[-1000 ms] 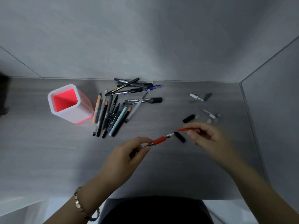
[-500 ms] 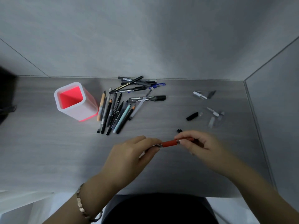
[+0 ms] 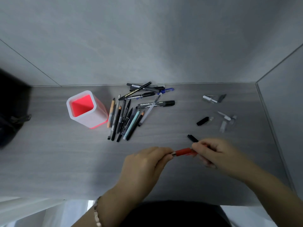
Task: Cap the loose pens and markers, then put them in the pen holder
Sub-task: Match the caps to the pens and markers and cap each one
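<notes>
A red pen point(image 3: 183, 152) is held level between both hands above the near middle of the grey table. My left hand point(image 3: 144, 163) grips its barrel end. My right hand point(image 3: 213, 151) pinches the red cap over the pen's other end; the tip is hidden. A white pen holder point(image 3: 100, 117) with a pink inside stands at the left. A heap of pens and pencils point(image 3: 129, 115) lies right beside it.
Loose caps lie at the right: a black cap point(image 3: 192, 138) just beyond my right hand, another black cap point(image 3: 202, 121), and several clear and white ones point(image 3: 227, 119). A grey marker point(image 3: 155, 104) lies across the heap. Walls close the back and right; a dark bag point(image 3: 11, 112) sits far left.
My right hand has brought the red cap onto the pen's tip, closing the gap between the hands. Both hands have drifted nearer to me.
</notes>
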